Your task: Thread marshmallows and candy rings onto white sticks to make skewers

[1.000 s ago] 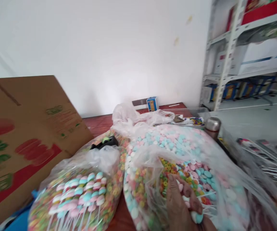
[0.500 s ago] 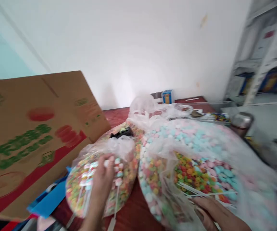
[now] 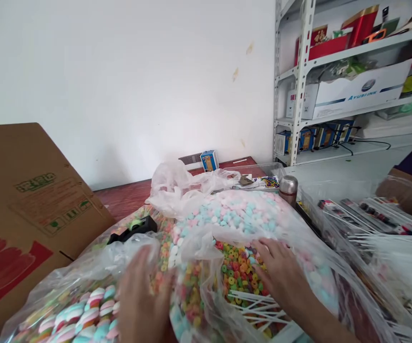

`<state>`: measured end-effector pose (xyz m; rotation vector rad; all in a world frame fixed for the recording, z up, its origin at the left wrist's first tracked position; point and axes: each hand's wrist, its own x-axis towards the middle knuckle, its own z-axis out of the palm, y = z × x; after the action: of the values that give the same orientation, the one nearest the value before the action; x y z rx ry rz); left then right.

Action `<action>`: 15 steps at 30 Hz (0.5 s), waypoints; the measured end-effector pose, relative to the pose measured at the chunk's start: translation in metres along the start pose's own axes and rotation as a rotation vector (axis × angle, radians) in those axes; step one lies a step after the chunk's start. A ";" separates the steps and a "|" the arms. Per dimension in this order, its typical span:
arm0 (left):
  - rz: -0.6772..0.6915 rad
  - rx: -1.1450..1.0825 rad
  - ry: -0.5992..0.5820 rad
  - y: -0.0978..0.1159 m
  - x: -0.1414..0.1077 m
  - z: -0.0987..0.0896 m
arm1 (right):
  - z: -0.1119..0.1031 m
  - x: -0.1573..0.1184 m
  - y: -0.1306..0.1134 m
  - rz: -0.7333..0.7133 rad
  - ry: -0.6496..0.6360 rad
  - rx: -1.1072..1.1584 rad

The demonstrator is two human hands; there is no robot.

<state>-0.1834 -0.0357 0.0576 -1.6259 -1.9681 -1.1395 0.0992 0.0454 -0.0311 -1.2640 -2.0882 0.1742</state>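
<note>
My left hand (image 3: 143,300), blurred with thumb and fingers apart, is raised beside striped marshmallows (image 3: 80,317) that lie on a clear bag of coloured candies. It holds nothing that I can see. Across the open plastic bag (image 3: 209,286) reaches my right hand (image 3: 277,267), its fingers stretched over small ring candies (image 3: 240,267) in orange, yellow, green and red. The fingertips are at the candies' far side. Several white sticks (image 3: 252,305) lie across the rings below that hand. Beneath and behind is a large clear bag of pink, blue and white candies (image 3: 234,209).
A cardboard box (image 3: 41,190) stands at left, near a black tape dispenser (image 3: 134,228). Crumpled plastic (image 3: 177,186) lies at the back. To the right are a metal flask (image 3: 288,188) and a clear bin (image 3: 309,209) with sticks and packets. Behind stands a white shelf (image 3: 301,81).
The view has turned right. My left hand has come off the marshmallow sticks on the left bag. My right hand has moved from the white sticks to farther up over the ring candies.
</note>
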 end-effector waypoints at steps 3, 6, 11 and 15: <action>0.094 0.086 -0.140 0.045 -0.004 0.046 | 0.011 0.043 -0.014 -0.025 -0.054 0.160; -0.001 0.024 -0.328 0.064 -0.007 0.080 | 0.027 0.060 -0.022 -0.041 -0.088 0.279; -0.119 -0.416 -0.549 0.068 -0.013 0.106 | 0.046 0.039 -0.023 0.062 -0.158 0.579; -0.272 -0.769 -0.594 0.083 -0.014 0.117 | 0.051 0.026 -0.020 0.189 -0.159 0.863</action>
<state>-0.0758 0.0449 0.0057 -2.3369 -2.3121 -1.8507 0.0457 0.0681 -0.0488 -0.9029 -1.6804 1.1500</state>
